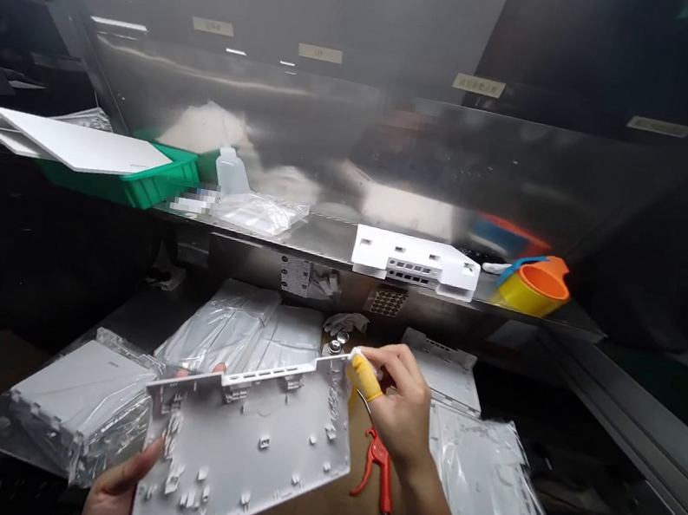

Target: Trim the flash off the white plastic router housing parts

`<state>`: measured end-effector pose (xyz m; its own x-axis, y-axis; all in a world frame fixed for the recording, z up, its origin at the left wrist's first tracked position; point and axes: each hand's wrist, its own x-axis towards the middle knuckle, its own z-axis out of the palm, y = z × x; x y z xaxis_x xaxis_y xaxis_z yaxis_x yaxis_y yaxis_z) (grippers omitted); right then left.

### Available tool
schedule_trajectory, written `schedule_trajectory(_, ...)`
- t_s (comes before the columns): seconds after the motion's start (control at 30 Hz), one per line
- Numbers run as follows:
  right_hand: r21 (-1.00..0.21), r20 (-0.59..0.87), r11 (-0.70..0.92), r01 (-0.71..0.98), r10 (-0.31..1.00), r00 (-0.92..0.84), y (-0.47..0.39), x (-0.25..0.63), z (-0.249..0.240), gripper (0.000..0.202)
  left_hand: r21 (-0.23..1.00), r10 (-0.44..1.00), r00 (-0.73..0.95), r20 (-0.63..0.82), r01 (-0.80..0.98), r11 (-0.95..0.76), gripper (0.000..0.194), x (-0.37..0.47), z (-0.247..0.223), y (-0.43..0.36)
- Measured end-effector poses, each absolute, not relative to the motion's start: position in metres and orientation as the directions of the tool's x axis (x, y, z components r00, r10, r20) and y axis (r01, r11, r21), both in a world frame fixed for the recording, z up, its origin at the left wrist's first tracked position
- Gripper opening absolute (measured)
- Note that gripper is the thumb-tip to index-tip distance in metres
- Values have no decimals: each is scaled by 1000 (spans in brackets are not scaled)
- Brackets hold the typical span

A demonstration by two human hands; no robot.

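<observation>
My left hand grips a white plastic housing panel by its left side, thumb on the inner face and fingertips showing over the upper edge. The panel is tilted, its inner face with many small clips and posts turned toward me. At its upper right corner my right hand is closed in a pinch, with a yellow finger cot on one finger. A small white wad, perhaps cloth, shows at those fingertips, against the panel's edge. Beneath the right hand lies a red air blow gun.
Bagged white panels lie in a left stack, a back stack and a right stack. On the metal shelf are a green bin, a plastic bottle, a white housing and a yellow tape roll.
</observation>
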<state>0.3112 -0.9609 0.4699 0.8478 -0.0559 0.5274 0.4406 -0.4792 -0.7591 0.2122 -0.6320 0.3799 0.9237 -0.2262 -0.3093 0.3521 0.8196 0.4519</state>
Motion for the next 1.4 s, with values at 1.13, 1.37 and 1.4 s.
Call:
schedule_trajectory(1.13, -864, 377, -331, 380, 77, 923, -865, 308, 371, 15, 859, 168, 924, -344, 238, 453, 62, 207, 399, -685)
schedule_trajectory(1.37, -934, 212, -324, 150, -163, 964, -926, 356, 278, 20, 649, 233, 681, -694, 452, 612, 116, 182, 393, -616)
schedule_trajectory(1.4, -947, 182, -294, 125, -174, 968, -928, 354, 275, 22, 646, 242, 668, -704, 460, 610, 114, 180, 388, -607)
